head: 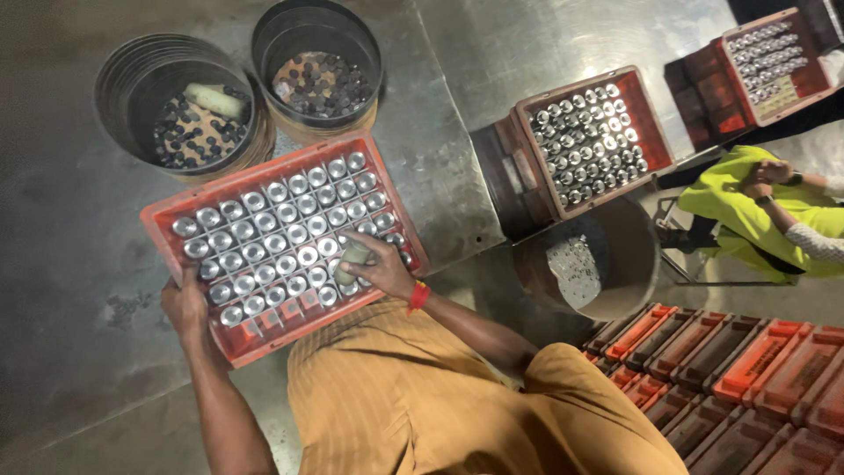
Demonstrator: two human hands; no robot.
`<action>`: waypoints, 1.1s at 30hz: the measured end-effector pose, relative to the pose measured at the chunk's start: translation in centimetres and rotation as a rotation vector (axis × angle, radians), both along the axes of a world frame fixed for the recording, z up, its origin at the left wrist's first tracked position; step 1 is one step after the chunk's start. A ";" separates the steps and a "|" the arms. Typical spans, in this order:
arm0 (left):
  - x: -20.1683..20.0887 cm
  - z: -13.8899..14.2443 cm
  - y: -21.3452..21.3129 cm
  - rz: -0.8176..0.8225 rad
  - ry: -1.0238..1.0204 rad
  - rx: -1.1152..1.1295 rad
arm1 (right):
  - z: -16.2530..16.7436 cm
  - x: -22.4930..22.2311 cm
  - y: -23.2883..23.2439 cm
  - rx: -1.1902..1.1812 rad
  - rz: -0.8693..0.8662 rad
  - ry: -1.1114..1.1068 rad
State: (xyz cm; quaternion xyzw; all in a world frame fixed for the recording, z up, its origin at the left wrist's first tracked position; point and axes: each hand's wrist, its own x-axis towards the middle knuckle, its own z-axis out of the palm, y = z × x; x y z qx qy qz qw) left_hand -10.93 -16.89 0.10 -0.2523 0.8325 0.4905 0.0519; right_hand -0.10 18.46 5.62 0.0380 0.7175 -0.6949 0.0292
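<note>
An orange-red crate (167, 204) lies tilted in front of me, its cells filled with several silver-topped bottles. My left hand (182, 303) grips the crate's near left edge. My right hand (380, 266), with a red band at the wrist, rests over the crate's right side and is closed around a pale greenish bottle (353, 256) standing among the others. A few cells along the near edge hold no bottle.
Two dark buckets (119, 84) (365, 40) holding small dark caps stand beyond the crate. To the right are a second full crate (655, 132), a third one (818, 70), a round tub (633, 264), stacked empty crates (756, 369), and a seated person in yellow-green (738, 202).
</note>
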 end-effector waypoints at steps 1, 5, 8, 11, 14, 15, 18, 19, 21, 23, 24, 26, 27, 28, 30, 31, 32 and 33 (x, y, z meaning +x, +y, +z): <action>0.0 -0.1 0.0 -0.012 0.043 0.009 | 0.0 0.0 0.0 0.030 -0.005 0.038; -0.1 -0.1 0.1 0.029 0.027 0.014 | 0.4 -0.1 0.2 0.057 -0.010 0.067; -0.2 0.2 0.3 0.024 0.007 0.018 | 0.9 -0.2 0.3 0.083 -0.021 0.126; -0.2 0.4 0.4 0.013 -0.045 -0.022 | 1.3 -0.2 0.3 0.055 -0.055 0.086; -0.2 0.3 0.3 0.009 -0.025 -0.011 | 1.3 0.0 0.3 0.078 -0.097 -0.015; -0.3 0.3 0.2 0.012 -0.010 0.003 | 1.2 0.0 0.3 0.107 -0.110 -0.036; -0.3 0.3 0.3 0.014 0.028 0.035 | 0.4 0.0 0.6 0.031 -0.120 0.037; -0.3 0.3 0.2 0.013 0.033 0.036 | 0.0 0.0 0.6 0.006 -0.128 0.029; -0.3 0.4 0.5 -0.013 -0.026 -0.106 | -0.8 -0.1 1.0 -0.029 -0.145 0.017; -0.1 0.3 1.2 -0.005 -0.070 -0.090 | -1.5 -0.1 1.2 0.090 -0.173 0.071; 0.0 0.4 1.0 0.039 -0.051 0.059 | -1.7 -0.1 1.4 0.155 -0.172 0.097; 0.1 0.4 0.9 0.020 -0.014 0.024 | -2.1 0.0 1.3 0.005 -0.195 -0.015; 0.2 0.3 0.8 0.004 0.007 -0.014 | -2.2 0.0 1.2 -0.090 -0.212 -0.072; 0.2 0.5 0.6 0.004 0.017 -0.025 | -2.2 0.1 1.1 -0.101 -0.193 -0.056; 0.1 0.3 0.3 -0.017 0.050 -0.028 | -2.0 0.2 0.8 -0.107 -0.177 -0.010; -0.1 0.3 0.2 -0.021 0.036 -0.035 | -1.8 0.2 0.6 -0.121 -0.183 -0.009; -0.2 0.3 0.2 -0.021 0.017 -0.044 | -1.6 0.3 0.6 -0.137 -0.185 -0.013; -0.1 0.3 0.2 -0.018 -0.006 -0.048 | -1.3 0.4 0.5 -0.147 -0.186 -0.020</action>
